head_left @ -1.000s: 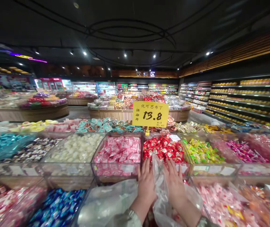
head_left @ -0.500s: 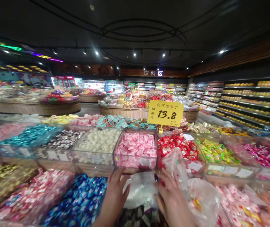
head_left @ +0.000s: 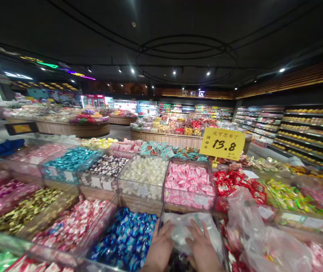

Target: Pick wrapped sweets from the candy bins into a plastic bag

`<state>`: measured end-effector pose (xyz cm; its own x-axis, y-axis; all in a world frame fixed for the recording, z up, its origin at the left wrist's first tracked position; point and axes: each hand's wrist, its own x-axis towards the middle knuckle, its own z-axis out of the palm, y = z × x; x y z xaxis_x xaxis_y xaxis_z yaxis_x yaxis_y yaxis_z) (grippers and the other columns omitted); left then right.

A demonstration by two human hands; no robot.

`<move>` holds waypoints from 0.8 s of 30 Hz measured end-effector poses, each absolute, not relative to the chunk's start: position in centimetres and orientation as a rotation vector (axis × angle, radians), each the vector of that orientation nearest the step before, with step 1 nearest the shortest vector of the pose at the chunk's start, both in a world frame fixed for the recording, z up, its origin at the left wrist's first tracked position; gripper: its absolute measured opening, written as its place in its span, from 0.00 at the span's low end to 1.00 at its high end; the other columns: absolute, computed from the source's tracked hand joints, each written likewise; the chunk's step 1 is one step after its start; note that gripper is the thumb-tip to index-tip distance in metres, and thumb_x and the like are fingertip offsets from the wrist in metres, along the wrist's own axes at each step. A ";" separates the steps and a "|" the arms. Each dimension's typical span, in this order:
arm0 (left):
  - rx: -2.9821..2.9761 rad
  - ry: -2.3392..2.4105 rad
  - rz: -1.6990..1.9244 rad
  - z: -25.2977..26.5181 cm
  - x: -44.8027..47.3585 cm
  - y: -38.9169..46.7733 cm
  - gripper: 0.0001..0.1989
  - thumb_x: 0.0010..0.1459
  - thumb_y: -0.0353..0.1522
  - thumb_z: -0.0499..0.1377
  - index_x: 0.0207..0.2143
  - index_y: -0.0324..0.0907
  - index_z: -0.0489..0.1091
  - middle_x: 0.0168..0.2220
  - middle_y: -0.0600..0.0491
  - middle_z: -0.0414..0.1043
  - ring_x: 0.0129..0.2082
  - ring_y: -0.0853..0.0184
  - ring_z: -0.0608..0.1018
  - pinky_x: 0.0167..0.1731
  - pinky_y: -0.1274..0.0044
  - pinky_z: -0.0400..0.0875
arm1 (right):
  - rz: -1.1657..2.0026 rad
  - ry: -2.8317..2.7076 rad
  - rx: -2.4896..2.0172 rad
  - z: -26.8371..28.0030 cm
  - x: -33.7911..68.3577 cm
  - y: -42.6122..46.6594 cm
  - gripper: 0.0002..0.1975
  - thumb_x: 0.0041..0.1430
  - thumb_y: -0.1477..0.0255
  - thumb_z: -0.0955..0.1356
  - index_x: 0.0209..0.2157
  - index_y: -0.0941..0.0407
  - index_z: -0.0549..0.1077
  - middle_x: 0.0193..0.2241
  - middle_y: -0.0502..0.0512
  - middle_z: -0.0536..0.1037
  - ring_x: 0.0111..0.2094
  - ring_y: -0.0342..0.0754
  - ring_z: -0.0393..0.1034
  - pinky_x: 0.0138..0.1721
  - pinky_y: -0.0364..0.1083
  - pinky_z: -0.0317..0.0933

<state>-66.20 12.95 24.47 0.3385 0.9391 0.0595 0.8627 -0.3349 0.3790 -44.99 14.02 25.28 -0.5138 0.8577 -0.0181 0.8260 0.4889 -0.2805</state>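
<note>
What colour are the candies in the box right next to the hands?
Shiny blue candies, just beside the left hand; the head camera shows them clearly.

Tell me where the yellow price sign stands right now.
The yellow price sign stands right of centre, behind the bin of red-wrapped candies and right of the pink candies.

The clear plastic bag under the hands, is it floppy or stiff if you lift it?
Probably floppy: the clear plastic bag lies crumpled and wrinkled under both hands. Likely light, since it looks thin and see-through. Its shiny film may feel slippery.

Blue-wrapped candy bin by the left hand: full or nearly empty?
Full: the blue-wrapped candy bin is heaped with wrappers up to its clear walls, beside the left hand.
</note>
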 end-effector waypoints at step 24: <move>2.520 1.686 1.154 23.2 -70.7 17.2 0.15 0.62 0.48 0.62 0.41 0.48 0.78 0.61 0.39 0.75 0.60 0.47 0.78 0.52 0.51 0.80 | -0.363 -2.044 -1.157 28.1 -42.8 19.4 0.03 0.64 0.72 0.65 0.36 0.49 0.68 0.39 0.52 0.74 0.44 0.49 0.72 0.48 0.52 0.71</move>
